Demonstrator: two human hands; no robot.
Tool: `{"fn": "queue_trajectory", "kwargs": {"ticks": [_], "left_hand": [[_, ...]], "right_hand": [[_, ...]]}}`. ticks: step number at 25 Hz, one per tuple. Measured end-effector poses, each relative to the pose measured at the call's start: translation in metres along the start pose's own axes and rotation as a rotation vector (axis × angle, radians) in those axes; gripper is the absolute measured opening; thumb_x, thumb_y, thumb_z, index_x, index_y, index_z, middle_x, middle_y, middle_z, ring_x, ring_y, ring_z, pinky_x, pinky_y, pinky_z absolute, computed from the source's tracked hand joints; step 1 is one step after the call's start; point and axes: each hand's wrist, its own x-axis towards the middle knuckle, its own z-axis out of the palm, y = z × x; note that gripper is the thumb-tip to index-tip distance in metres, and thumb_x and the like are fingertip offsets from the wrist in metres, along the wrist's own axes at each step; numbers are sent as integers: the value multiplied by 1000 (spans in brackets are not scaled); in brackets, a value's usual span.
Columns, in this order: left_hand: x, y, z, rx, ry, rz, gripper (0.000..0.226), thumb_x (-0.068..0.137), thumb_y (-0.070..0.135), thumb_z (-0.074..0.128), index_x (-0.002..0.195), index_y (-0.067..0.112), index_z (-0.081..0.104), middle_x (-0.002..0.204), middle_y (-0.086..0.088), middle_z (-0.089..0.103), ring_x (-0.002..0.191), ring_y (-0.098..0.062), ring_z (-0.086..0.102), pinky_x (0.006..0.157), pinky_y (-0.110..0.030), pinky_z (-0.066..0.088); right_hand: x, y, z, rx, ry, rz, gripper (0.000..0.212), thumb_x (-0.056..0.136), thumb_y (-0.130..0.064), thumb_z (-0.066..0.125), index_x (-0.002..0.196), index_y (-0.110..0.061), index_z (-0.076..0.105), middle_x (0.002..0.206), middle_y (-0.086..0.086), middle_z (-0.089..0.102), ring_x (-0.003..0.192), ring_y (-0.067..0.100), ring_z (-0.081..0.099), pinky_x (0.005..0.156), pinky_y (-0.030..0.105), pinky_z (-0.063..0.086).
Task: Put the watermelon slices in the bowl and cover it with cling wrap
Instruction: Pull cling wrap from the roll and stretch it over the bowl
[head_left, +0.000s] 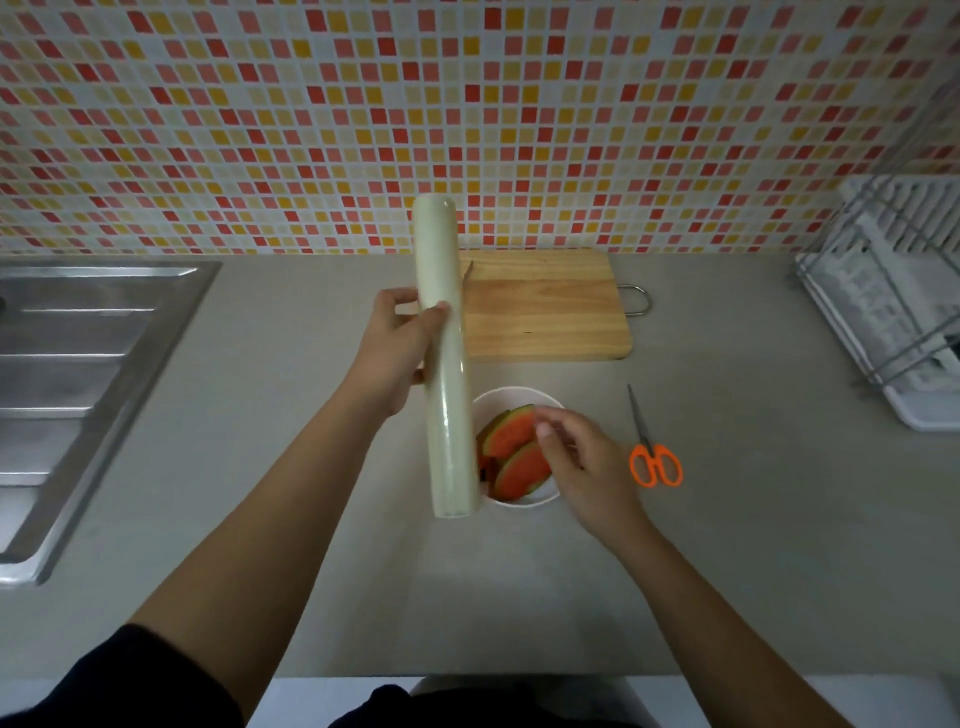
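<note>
A white bowl (498, 399) sits on the grey counter and holds several red watermelon slices (511, 434) with green rinds. My left hand (397, 353) is shut on a long pale roll of cling wrap (445, 364), held above the counter just left of the bowl, its near end over the bowl's left rim. My right hand (582, 462) hovers over the bowl's right side with fingers apart, its fingertips close to the slices; it holds nothing that I can see.
A wooden cutting board (545, 306) lies behind the bowl, a knife tip peeking out beside the roll. Orange-handled scissors (654, 457) lie right of the bowl. A steel sink (78, 374) is at the left, a dish rack (893, 312) at the right.
</note>
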Motion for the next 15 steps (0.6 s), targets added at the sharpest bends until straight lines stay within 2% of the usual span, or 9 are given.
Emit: {"fn": "queue_trajectory", "kwargs": {"ticks": [2,5,7,10,12,15], "left_hand": [[-5,9,16,-25,-19,20,35,86,29,62,115,23,43,99,-4,61,82,-19,63,66,-41,56],[-11,18,32,-33,-30,52,37,87,29,61,118,21,42,103,-5,59,84,-18,63,68,-41,57],[-16,20,35,-45,-47,89,40,89,33,59,123,21,41,108,-5,59,89,-18,63,71,-40,57],[-33,0,33,-112,-128,142,36,94,45,47,122,22,45,112,0,62,95,-13,65,75,-33,56],[-49,-22,32,-72,-166,121,34,94,45,44,115,20,54,109,-2,66,98,-15,66,79,-35,55],[-58,-39,33,-91,-154,72,32,92,32,55,115,11,60,105,-8,67,100,-25,66,88,-42,54]], "right_hand": [[-4,-14,1,134,-204,100,30,87,-34,60,116,-33,57,110,-13,63,102,2,60,82,13,46],[-4,-28,3,294,-353,160,50,77,-23,74,119,-34,50,113,-8,61,97,6,64,72,15,52],[-5,-32,3,345,-337,155,55,74,-14,76,113,-40,48,111,-11,61,95,1,64,68,15,52],[-7,-32,2,444,-305,162,55,76,-10,74,118,-36,49,112,-10,63,96,1,64,67,16,52],[-10,-29,1,461,-296,159,56,77,-12,73,125,-28,50,114,-5,65,101,5,64,73,18,53],[-14,-26,2,449,-309,142,58,77,-17,73,130,-24,49,116,-2,66,104,11,64,85,27,54]]}}
